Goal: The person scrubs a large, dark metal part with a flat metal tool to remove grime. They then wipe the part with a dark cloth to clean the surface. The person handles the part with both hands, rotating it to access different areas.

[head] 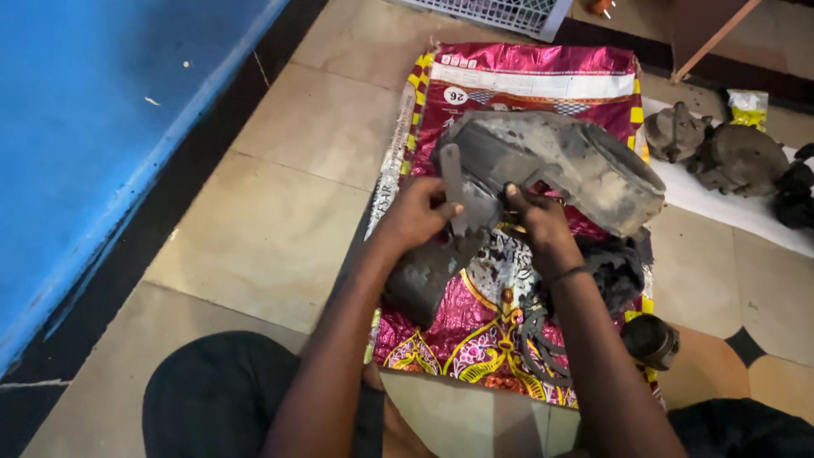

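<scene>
Dirty grey housing (560, 161) lies slanted up-right; left hand (415, 216) pinches its flat bracket (454, 182), right hand (538, 222) probably grips underneath.

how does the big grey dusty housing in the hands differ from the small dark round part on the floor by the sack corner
The big grey dusty housing is held up off the sack by the left hand and right hand; the small dark round part lies untouched on the tiled floor. The housing is far larger, long and curved; the part is compact and darker. Both look grimy.

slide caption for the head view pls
Both hands, left hand and right hand, grip a dirty grey housing over a magenta sack.
</scene>
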